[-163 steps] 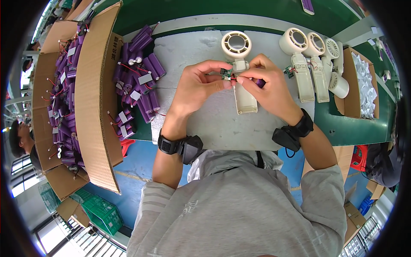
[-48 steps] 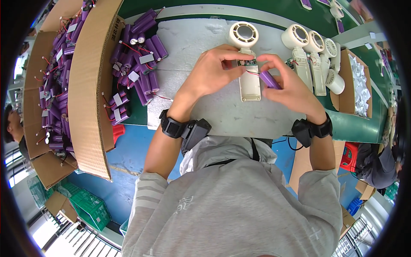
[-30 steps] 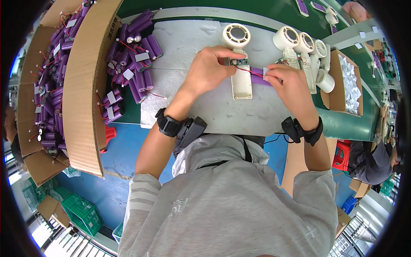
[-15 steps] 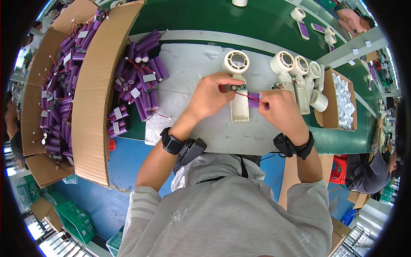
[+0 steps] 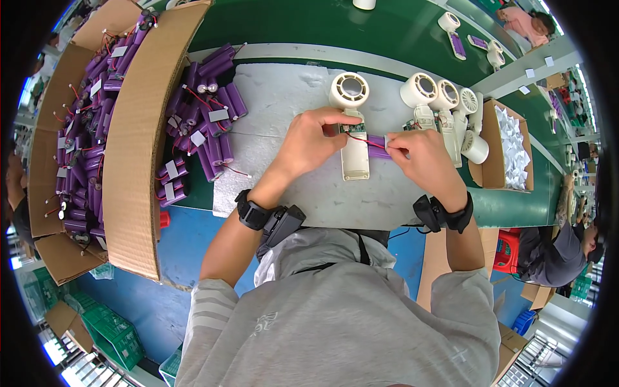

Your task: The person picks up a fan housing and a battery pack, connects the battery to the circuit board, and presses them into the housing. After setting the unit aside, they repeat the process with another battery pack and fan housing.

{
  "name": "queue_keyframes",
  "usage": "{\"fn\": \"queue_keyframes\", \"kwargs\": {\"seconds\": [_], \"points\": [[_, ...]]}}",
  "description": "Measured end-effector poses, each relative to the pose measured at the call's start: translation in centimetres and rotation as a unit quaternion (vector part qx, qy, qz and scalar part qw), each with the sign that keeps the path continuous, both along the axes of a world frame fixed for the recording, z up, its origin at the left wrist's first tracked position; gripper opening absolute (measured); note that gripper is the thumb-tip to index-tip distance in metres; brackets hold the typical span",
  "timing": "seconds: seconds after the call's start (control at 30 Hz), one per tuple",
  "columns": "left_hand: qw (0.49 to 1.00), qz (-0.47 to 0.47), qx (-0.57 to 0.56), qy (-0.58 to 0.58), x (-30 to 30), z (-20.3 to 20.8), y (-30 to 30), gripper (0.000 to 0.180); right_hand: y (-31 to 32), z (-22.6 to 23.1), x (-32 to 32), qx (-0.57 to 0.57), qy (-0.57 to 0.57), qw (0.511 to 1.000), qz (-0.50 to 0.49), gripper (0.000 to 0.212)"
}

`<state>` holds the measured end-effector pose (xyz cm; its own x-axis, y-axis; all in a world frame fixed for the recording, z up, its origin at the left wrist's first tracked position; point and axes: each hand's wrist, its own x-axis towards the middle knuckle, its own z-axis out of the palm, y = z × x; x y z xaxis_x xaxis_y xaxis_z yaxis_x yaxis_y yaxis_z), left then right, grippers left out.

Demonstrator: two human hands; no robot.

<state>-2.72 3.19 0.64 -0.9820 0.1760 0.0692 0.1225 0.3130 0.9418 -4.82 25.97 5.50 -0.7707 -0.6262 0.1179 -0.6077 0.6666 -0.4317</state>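
Observation:
A cream handheld fan (image 5: 356, 161) lies on the pale foam sheet, its round head pointing away from me and its handle uncovered. A small green circuit board (image 5: 352, 128) shows at the top of the handle. My left hand (image 5: 311, 140) is closed on the fan there, thumb and index finger at the board. Just right of the handle lies a purple battery pack (image 5: 376, 148), partly hidden by my right hand (image 5: 422, 155), whose fingers are pinched at its right part. A red and black wire (image 5: 365, 140) runs between board and pack.
Several cream fans (image 5: 446, 97) stand to the right, beside a carton of white folded pieces (image 5: 512, 151). At left, loose purple battery packs (image 5: 216, 138) lie beside a big cardboard box (image 5: 138, 142) full of more. A green belt (image 5: 290, 26) runs behind.
My right hand's fingers have shifted slightly at the battery pack, uncovering a little more of it. My left hand keeps its place on the fan. The whole view has drifted slightly.

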Motion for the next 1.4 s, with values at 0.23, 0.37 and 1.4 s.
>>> {"fn": "queue_keyframes", "kwargs": {"seconds": [0.23, 0.37, 1.4], "points": [[1.0, 0.01, 0.02, 0.017, -0.1, -0.3, 0.1, 0.036, -0.9, -0.4, 0.3, 0.06, 0.067, 0.996, 0.027, 0.008], [1.0, 0.01, 0.012, 0.019, -0.1, -0.2, 0.1, 0.036, -1.3, -1.2, 0.8, 0.058, 0.096, 0.994, -0.001, 0.009], [1.0, 0.014, 0.002, -0.005, -0.1, -0.4, -0.3, 0.036, 2.1, 0.7, 0.0, -0.094, -0.047, 0.994, -0.036, 0.039]]}}
